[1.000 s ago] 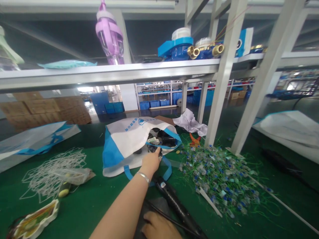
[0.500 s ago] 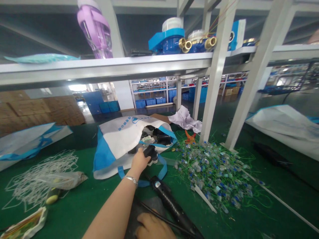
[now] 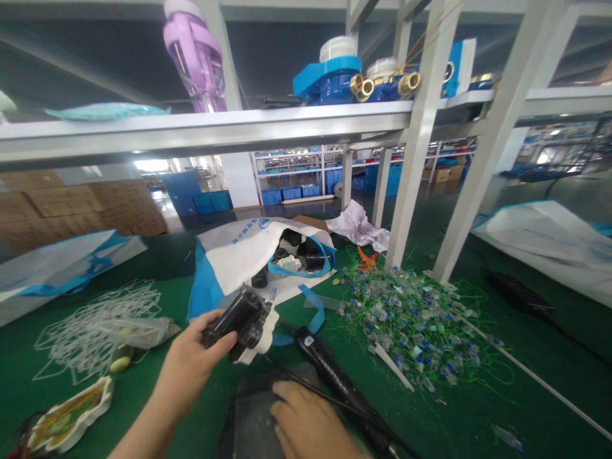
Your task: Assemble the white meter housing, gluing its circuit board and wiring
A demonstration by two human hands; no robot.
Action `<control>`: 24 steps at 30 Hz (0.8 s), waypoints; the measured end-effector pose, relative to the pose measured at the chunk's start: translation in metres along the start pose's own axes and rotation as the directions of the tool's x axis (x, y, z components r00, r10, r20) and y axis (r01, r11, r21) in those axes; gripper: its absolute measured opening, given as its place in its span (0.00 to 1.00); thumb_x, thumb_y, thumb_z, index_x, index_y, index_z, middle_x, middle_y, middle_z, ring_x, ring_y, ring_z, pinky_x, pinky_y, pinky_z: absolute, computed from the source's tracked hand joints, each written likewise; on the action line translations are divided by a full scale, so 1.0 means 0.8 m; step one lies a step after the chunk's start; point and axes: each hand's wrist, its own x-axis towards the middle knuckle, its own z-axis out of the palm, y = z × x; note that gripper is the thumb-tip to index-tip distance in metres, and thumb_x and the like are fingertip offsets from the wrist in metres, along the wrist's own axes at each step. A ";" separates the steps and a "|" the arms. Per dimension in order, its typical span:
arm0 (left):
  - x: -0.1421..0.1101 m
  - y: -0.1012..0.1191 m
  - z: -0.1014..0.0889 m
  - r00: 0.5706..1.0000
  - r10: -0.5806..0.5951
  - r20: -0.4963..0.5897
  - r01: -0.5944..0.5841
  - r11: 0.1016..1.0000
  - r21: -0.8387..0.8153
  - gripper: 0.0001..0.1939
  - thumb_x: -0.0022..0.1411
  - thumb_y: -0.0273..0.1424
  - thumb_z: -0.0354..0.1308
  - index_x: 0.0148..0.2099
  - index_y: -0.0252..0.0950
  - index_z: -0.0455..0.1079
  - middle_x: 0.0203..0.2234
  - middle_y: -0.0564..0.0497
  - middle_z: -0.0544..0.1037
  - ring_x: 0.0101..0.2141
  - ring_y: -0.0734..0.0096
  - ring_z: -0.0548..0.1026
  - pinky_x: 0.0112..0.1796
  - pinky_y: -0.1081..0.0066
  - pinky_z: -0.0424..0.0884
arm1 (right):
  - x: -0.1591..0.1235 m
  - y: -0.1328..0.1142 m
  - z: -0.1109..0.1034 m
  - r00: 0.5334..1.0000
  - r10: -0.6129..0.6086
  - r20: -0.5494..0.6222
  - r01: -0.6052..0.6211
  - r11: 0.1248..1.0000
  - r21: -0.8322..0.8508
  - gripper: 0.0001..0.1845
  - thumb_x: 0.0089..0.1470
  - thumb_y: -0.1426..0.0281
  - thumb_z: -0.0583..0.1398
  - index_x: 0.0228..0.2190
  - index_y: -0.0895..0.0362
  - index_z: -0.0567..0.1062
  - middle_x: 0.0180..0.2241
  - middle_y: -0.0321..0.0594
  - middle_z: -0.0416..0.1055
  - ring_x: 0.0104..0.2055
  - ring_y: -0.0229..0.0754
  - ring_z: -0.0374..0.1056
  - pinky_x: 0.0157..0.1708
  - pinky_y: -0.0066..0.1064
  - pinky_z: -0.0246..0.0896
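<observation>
clutching a black-and-white part (image 3: 246,324), the left hand (image 3: 194,354) has its grip clamped around the black end, thumb across the near side, the piece held in front of the white-and-blue bag (image 3: 234,255)! that bag lies on the green surface (image 3: 459,427), mouth open to the right, dark parts (image 3: 315,261) and a pale one (image 3: 289,262) showing inside. over to the right hand (image 3: 310,417), low down, fingers bent at a dark pad (image 3: 255,408); whether that grip is closed on anything, i cannot tell. a black cable (image 3: 351,408) runs right past those fingers, and a black tool (image 3: 329,368) slants across the surface beside it. further right, what a heap: small clear and blue pieces (image 3: 411,325) tangled in green strands, an orange object (image 3: 367,259) just behind!
</observation>
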 end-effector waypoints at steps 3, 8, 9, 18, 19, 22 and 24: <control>-0.042 -0.006 -0.021 0.995 -0.083 -0.055 0.076 0.990 -0.116 0.26 0.42 0.43 0.58 0.43 0.35 0.64 0.31 0.50 0.74 0.32 0.62 0.73 0.32 0.70 0.70 | -0.002 -0.002 -0.013 0.982 0.083 -0.169 -0.095 0.993 -0.066 0.13 0.50 0.74 0.51 0.39 0.57 0.69 0.45 0.43 0.65 0.47 0.43 0.61 0.50 0.37 0.54; -0.084 -0.028 -0.007 0.999 -0.032 -0.005 0.032 0.997 -0.073 0.20 0.41 0.40 0.59 0.38 0.38 0.68 0.30 0.52 0.75 0.31 0.62 0.73 0.31 0.72 0.72 | 0.001 0.009 -0.029 0.940 0.184 -0.287 -0.256 0.936 -0.240 0.18 0.48 0.80 0.50 0.40 0.59 0.69 0.44 0.49 0.66 0.46 0.47 0.62 0.45 0.40 0.58; -0.088 -0.034 0.000 1.000 0.006 0.015 -0.005 0.999 -0.048 0.18 0.42 0.38 0.59 0.38 0.38 0.69 0.30 0.52 0.75 0.31 0.63 0.74 0.32 0.72 0.72 | 0.002 0.012 -0.031 0.938 0.199 -0.283 -0.277 0.922 -0.269 0.18 0.48 0.80 0.50 0.41 0.59 0.69 0.43 0.49 0.66 0.45 0.48 0.63 0.43 0.40 0.60; -0.113 -0.072 0.043 0.969 0.228 0.094 -0.237 0.966 0.106 0.19 0.45 0.33 0.57 0.43 0.39 0.66 0.38 0.49 0.73 0.39 0.62 0.72 0.40 0.70 0.69 | 0.007 0.024 -0.051 0.920 0.334 -0.207 -0.390 0.835 -0.388 0.17 0.48 0.78 0.51 0.42 0.60 0.68 0.39 0.49 0.69 0.43 0.51 0.63 0.41 0.42 0.58; -0.114 -0.070 0.045 0.974 0.208 0.091 -0.216 0.972 0.094 0.20 0.45 0.33 0.56 0.44 0.39 0.65 0.38 0.49 0.73 0.39 0.62 0.71 0.40 0.69 0.69 | 0.007 0.023 -0.051 0.921 0.323 -0.218 -0.383 0.853 -0.355 0.18 0.47 0.78 0.50 0.42 0.60 0.68 0.39 0.48 0.69 0.43 0.50 0.62 0.42 0.42 0.57; -0.117 -0.060 0.046 0.988 0.122 0.095 -0.125 0.992 0.021 0.20 0.43 0.30 0.56 0.43 0.38 0.64 0.37 0.48 0.72 0.40 0.61 0.71 0.41 0.67 0.68 | 0.006 0.020 -0.049 0.924 0.301 -0.238 -0.349 0.916 -0.197 0.20 0.47 0.80 0.47 0.42 0.60 0.67 0.39 0.46 0.69 0.43 0.47 0.63 0.44 0.40 0.57; -0.118 -0.054 0.045 0.992 0.065 0.111 -0.059 0.997 -0.057 0.18 0.42 0.28 0.55 0.40 0.38 0.64 0.36 0.48 0.72 0.40 0.61 0.70 0.42 0.66 0.67 | 0.005 0.018 -0.048 0.926 0.314 -0.209 -0.334 0.940 -0.065 0.20 0.48 0.80 0.46 0.43 0.60 0.66 0.40 0.45 0.69 0.43 0.44 0.64 0.44 0.39 0.57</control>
